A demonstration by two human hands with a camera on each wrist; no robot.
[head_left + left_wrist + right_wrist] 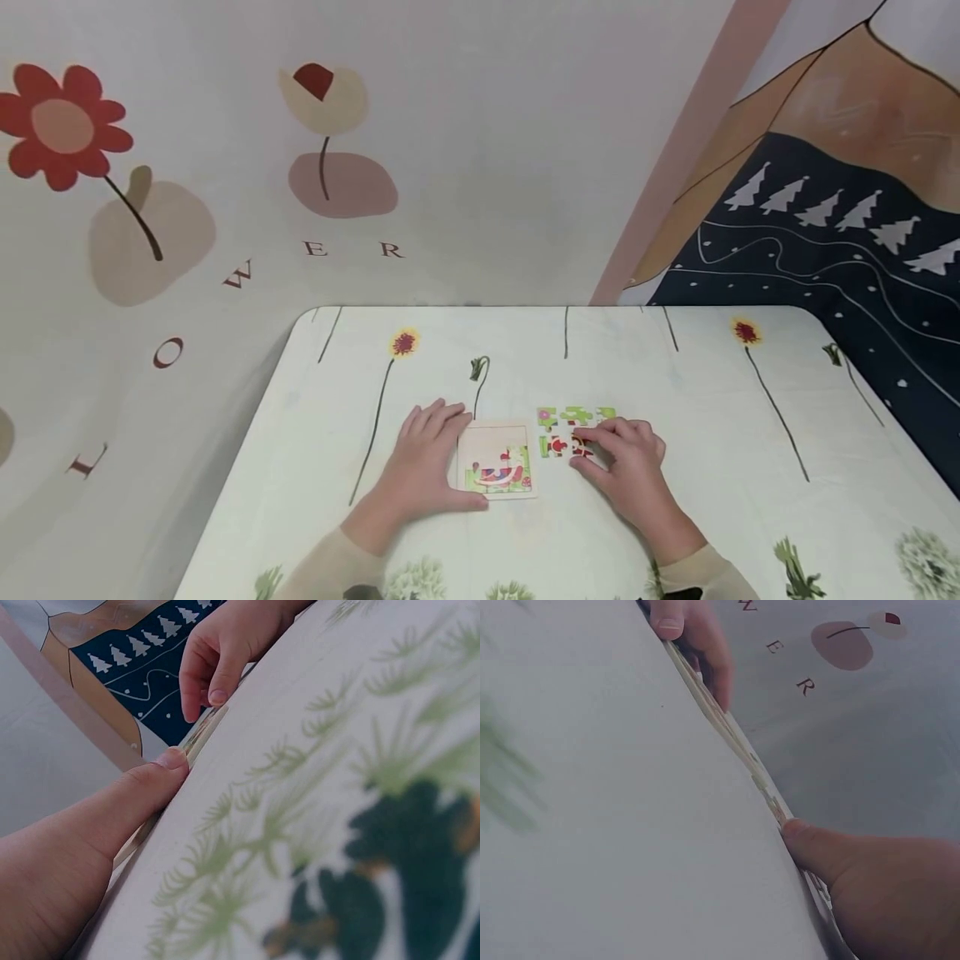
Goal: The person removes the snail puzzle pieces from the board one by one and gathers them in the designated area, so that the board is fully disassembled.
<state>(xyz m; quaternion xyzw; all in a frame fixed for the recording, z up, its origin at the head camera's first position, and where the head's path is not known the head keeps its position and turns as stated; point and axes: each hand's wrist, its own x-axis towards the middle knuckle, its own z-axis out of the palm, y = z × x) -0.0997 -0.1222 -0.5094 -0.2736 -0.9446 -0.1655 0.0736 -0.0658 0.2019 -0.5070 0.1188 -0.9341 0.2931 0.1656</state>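
Head view shows a small wooden puzzle tray [497, 460] lying flat low in the middle of the frame, on a table [712, 400] under a flower-printed cloth. The left hand [427, 462] rests beside the tray's left edge, fingers fairly straight, thumb laid along its near edge; it steadies rather than grips. Just right of the tray sits a cluster of loose puzzle pieces [570, 425], green and red. The right hand [626, 467] lies over the cluster's right side, fingertips curled down onto the pieces; whether they pinch one or only press, I cannot tell.

The pieces look thin, stiff and light, likely to slide on the smooth cloth, so each is best taken by its edges between thumb and fingertip. The tray is partly filled along its bottom.

Behind the table stand a flowered wall hanging [225, 167] and, upper right, a dark cloth with white trees [840, 242]. Nothing stands between tray and pieces.
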